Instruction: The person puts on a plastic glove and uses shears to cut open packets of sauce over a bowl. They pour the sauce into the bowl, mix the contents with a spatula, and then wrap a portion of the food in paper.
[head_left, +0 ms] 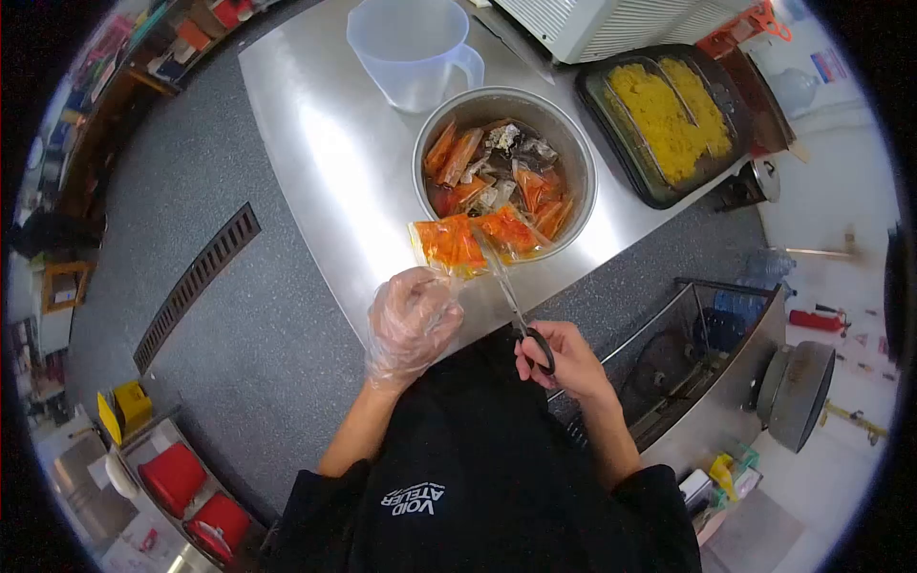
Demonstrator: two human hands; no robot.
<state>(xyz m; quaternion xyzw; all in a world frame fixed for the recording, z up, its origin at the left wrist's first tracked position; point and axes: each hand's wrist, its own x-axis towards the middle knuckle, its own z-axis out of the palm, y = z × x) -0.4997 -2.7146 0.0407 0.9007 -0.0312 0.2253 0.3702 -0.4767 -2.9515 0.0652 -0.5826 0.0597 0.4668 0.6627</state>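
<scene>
My left hand [415, 322], in a clear plastic glove, is closed on the lower left corner of an orange-stained plastic packet [447, 243]. The packet lies across the near rim of a round metal pot [586, 188]. My bare right hand [559, 359] grips black-handled scissors [503, 279], whose blades reach over the packet's middle. Inside the pot are several orange packet pieces [460, 158] and crumpled whitish-grey scraps [497, 196] in dark liquid.
A translucent measuring jug [406, 48] stands behind the pot on the steel table [325, 172]. To the right sits a black tray of yellow food [659, 119]. A white ridged appliance [611, 24] is at the back. Below right is a metal rack [669, 353].
</scene>
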